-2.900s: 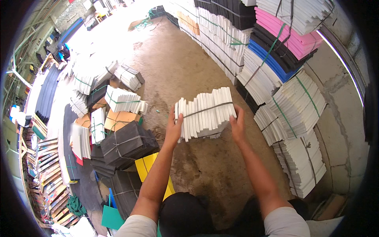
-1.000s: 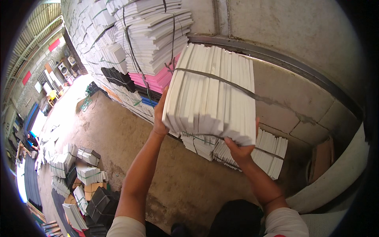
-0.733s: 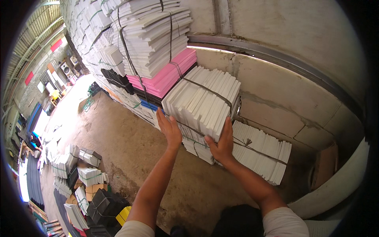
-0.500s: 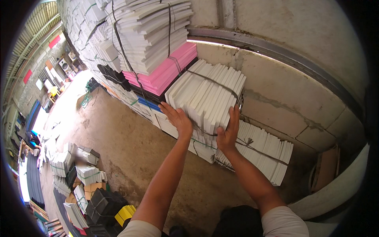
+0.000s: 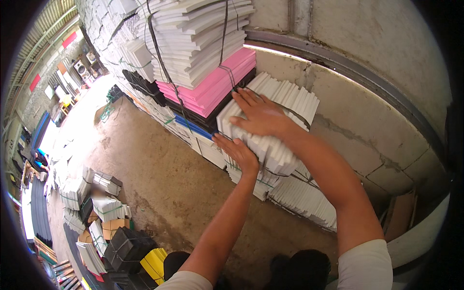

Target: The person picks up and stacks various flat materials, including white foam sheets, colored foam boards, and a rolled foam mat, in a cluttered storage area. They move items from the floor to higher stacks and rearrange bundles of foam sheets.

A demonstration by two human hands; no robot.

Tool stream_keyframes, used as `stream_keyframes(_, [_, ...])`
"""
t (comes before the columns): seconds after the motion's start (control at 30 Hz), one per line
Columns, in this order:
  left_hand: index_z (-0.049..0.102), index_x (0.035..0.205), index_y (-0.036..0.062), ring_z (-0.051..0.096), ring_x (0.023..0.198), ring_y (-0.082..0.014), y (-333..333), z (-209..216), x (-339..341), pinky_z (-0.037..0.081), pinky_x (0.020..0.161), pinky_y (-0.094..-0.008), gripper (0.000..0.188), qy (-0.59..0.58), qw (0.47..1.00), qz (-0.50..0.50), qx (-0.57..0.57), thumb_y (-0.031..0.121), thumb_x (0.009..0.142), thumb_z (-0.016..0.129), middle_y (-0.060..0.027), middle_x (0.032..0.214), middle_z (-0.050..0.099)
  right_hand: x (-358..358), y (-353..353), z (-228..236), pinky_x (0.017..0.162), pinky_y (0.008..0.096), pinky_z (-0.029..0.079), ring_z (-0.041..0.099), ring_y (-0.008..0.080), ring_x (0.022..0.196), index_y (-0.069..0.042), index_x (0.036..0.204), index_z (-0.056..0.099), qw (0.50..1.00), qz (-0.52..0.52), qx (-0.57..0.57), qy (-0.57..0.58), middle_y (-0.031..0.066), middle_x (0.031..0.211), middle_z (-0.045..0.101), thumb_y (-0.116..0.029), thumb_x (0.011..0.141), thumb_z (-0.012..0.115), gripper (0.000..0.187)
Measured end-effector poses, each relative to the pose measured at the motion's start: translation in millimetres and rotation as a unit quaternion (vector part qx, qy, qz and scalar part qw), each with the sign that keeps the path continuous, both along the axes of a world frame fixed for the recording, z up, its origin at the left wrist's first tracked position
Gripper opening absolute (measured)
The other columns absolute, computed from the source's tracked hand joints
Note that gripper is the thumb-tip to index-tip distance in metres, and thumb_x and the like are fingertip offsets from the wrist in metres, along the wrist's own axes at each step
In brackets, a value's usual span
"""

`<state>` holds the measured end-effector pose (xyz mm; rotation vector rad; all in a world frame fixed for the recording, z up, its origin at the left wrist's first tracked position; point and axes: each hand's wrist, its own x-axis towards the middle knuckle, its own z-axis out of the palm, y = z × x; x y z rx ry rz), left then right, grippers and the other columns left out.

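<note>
A strapped bundle of white foam-like sheets (image 5: 295,100), standing on edge side by side, rests on top of a lower white bundle (image 5: 304,195). Across its top lies my right hand (image 5: 261,115), palm down, fingers stretched toward the dark strap at the far left corner. My left hand (image 5: 239,153) is flat against the near left side of the bundle, its fingers extended. Neither hand grips anything. Directly left of the bundle is a stack with pink sheets (image 5: 212,89), black ones beneath and blue sheets (image 5: 193,126) lower down.
Tall strapped piles of white sheets (image 5: 193,43) rise beyond the pink layer. A block wall (image 5: 357,121) runs along the right. Black bundles (image 5: 128,249), a yellow bundle (image 5: 154,265) and several white ones lie on the floor (image 5: 169,179) at lower left. Curved pale material (image 5: 420,241) stands at lower right.
My right hand has moved from the bundle's right side onto its top, reaching left across it. My left hand stays at the left side, a bit lower. The view has shifted slightly.
</note>
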<state>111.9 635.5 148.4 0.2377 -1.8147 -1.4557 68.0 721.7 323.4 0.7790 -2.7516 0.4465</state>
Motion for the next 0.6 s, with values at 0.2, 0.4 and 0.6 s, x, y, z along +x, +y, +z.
stream_keyframes(0.2, [0.002,0.165,-0.0025,-0.004,0.159,-0.0460,-4.4,-0.6,-15.9,-0.003,0.127,-0.0557,0.077,-0.036,0.999,0.009,0.021,0.046,0.112,0.028,-0.0287,0.172,-0.003,-18.4,5.8,-0.6,0.130,0.0446,0.015,0.014,0.0309,0.161,-0.008,0.165,0.026,0.996,0.034,-0.035,-0.072,0.0169,0.173,0.019,-0.054,0.109,0.036,0.073])
stream_keyframes(0.4, [0.001,0.166,-0.0018,-0.004,0.159,-0.0461,-17.1,-6.9,-10.2,-0.002,0.127,-0.0550,0.076,-0.056,0.998,0.012,0.007,0.045,0.112,0.028,-0.0290,0.172,-0.004,32.4,71.5,-98.1,0.128,0.0419,0.018,0.026,0.0339,0.157,-0.004,0.163,0.026,0.850,-0.113,-0.508,0.079,0.0222,0.169,0.025,-0.045,0.111,0.038,0.068])
stream_keyframes(0.6, [0.001,0.166,-0.0021,-0.004,0.160,-0.0454,-18.2,-5.6,-22.5,-0.001,0.128,-0.0527,0.074,-0.063,0.998,-0.006,0.005,0.043,0.113,0.028,-0.0286,0.172,-0.004,59.8,51.2,-147.8,0.130,0.0443,0.005,0.009,0.0321,0.160,-0.003,0.166,0.012,0.754,-0.175,-0.633,0.024,0.0180,0.173,0.011,-0.056,0.110,0.029,0.079])
